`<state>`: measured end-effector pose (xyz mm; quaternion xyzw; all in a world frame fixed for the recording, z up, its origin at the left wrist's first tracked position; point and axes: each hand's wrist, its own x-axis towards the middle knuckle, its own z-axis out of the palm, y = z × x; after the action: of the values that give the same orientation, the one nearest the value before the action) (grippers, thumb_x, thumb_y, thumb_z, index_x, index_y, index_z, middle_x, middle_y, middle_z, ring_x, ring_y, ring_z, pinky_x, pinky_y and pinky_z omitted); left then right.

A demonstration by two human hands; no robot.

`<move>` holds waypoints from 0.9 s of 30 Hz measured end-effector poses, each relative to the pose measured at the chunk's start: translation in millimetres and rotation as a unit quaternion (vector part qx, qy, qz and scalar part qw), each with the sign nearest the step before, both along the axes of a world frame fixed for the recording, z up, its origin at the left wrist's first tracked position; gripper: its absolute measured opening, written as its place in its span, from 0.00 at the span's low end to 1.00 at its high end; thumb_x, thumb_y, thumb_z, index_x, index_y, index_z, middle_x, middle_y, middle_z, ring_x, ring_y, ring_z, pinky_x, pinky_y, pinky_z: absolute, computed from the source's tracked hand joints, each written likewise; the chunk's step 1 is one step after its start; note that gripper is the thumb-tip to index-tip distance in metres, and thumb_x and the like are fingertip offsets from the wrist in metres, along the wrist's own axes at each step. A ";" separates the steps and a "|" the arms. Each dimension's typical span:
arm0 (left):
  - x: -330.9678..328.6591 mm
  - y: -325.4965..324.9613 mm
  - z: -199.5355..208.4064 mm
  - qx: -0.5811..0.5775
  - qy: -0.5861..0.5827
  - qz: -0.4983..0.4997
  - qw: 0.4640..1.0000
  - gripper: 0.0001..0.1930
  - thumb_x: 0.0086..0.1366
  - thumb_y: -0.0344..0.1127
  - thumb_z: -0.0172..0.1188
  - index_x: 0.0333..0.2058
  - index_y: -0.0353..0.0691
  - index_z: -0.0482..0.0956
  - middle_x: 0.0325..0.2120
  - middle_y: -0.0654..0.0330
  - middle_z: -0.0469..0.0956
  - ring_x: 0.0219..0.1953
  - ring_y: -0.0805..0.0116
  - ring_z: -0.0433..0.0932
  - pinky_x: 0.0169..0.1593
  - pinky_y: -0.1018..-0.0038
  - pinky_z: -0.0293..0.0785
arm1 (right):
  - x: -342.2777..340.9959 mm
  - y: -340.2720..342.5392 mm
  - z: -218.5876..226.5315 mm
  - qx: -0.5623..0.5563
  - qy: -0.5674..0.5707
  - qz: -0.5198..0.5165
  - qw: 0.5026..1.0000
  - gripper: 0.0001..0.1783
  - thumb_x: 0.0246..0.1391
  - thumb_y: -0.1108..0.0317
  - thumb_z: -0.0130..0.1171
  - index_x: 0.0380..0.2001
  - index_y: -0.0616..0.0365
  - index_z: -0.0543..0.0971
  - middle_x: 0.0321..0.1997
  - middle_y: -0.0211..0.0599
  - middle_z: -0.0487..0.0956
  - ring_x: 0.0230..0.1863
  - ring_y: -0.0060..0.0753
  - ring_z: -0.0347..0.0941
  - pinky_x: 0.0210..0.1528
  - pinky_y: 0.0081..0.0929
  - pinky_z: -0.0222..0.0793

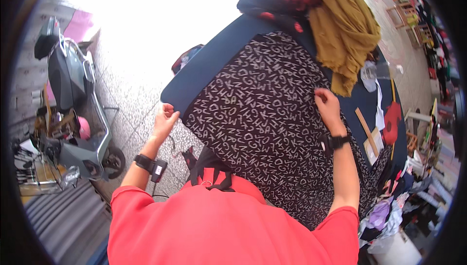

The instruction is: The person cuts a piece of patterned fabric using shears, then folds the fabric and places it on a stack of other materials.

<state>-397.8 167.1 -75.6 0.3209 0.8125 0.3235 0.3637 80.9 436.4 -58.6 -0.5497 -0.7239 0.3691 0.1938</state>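
A large black fabric with a pale letter print (258,114) lies spread over a dark blue tabletop (214,65) and hangs down over the near edge by my body. My left hand (167,119) is at the fabric's left corner, fingers curled and thumb pressed in at its edge. Over the fabric's right side, my right hand (328,105) is closed, its fingertips pinching the cloth. Each wrist wears a black strap with a small device.
A mustard cloth (343,26) and a dark red-patterned cloth (287,2) are heaped at the far end. A wooden ruler (366,131) and a red piece (392,123) lie at the right. A grey scooter (73,85) stands left; loose garments (382,214) pile at lower right.
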 end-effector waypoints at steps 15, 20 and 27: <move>-15.2 -65.1 -32.9 -0.070 0.055 -0.291 0.953 0.11 0.48 0.36 0.59 0.29 0.35 0.74 0.34 0.50 0.75 0.41 0.48 0.72 0.45 0.62 0.70 | -170.8 98.8 -41.4 0.157 -0.280 0.065 0.945 0.35 0.44 0.51 0.63 0.55 0.54 0.71 0.56 0.44 0.72 0.56 0.49 0.67 0.58 0.37 0.64; -12.0 -63.7 -33.7 0.122 0.043 -0.172 0.977 0.08 0.52 0.27 0.54 0.33 0.35 0.73 0.29 0.54 0.75 0.36 0.56 0.73 0.38 0.64 0.70 | -179.7 120.0 -37.3 0.086 -0.234 0.013 0.968 0.33 0.41 0.50 0.65 0.49 0.57 0.75 0.38 0.44 0.79 0.42 0.48 0.75 0.46 0.38 0.69; -3.4 -91.3 -43.0 -0.051 -0.235 -0.014 0.971 0.11 0.56 0.20 0.45 0.40 0.34 0.68 0.27 0.60 0.72 0.28 0.77 0.70 0.30 0.77 0.69 | -183.4 139.3 -59.0 0.008 -0.055 0.086 0.995 0.21 0.40 0.65 0.62 0.40 0.63 0.78 0.36 0.49 0.81 0.38 0.41 0.78 0.45 0.33 0.71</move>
<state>-401.2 75.8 -118.6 0.2284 0.7154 0.3429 0.5644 -102.5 575.7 -117.5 -0.5032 -0.7811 0.3478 0.1254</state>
